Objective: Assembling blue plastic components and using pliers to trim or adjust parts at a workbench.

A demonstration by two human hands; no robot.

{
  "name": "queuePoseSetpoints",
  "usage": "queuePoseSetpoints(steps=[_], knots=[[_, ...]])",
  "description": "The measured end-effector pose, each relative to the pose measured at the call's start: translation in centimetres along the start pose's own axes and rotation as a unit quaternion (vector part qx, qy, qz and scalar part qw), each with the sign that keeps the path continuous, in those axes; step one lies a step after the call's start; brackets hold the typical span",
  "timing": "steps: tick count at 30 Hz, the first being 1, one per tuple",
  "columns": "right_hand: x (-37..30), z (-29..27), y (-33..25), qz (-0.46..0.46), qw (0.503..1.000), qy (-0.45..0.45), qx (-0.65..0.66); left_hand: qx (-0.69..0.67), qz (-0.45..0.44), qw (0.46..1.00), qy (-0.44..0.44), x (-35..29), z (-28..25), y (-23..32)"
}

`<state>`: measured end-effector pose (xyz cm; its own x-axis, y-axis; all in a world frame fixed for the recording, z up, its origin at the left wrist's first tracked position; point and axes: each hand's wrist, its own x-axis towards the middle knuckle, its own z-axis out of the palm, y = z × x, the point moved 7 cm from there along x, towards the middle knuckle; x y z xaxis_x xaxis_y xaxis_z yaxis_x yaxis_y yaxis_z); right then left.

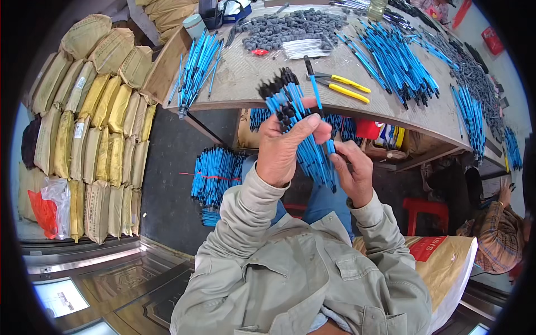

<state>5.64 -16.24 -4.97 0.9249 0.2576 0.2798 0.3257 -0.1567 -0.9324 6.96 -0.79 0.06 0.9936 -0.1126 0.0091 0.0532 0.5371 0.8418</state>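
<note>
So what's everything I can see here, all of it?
blue rods with black tips: many, in heaps over the table
held bundle of blue rods: one, in both hands
grey small parts: a pile, far side of the table
yellow-handled pliers: one, mid table
table: one, tan top
stacked sacks: many, yellowish, left
blue rods on the floor: a heap, under the table edge
red stool: one, right
another person: one, plaid sleeve, far right
left hand: grip around the bundle
right hand: holds the bundle's lower end

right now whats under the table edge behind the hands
Under the table, more blue sticks, a cardboard box and a red item show. The left hand and its bundle of blue sticks cover the rest.
</note>
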Motion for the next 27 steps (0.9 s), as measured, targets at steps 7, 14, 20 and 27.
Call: queuePoseSetpoints(steps=[7, 14, 20, 27], knots=[[1.7, -2.6, -6.8, -0.186, 0.970, 0.091, -0.131, -0.029, 0.088, 0.996, -0.007, -0.7, 1.5, 1.5], [3.9, -0.3, -10.2, -0.252, 0.967, -0.007, -0.041, 0.099, 0.057, 0.991, -0.070, -1.7, 1.9, -1.3], [3.6, 0.1, -9.1, -0.199, 0.979, -0.036, 0.014, 0.174, 0.067, 0.979, -0.081, -2.0, 1.4, -2.2], [3.3, 0.7, -8.9, -0.198, 0.979, -0.031, -0.028, 0.229, 0.073, 0.965, -0.103, -2.2, 1.2, -2.9]])
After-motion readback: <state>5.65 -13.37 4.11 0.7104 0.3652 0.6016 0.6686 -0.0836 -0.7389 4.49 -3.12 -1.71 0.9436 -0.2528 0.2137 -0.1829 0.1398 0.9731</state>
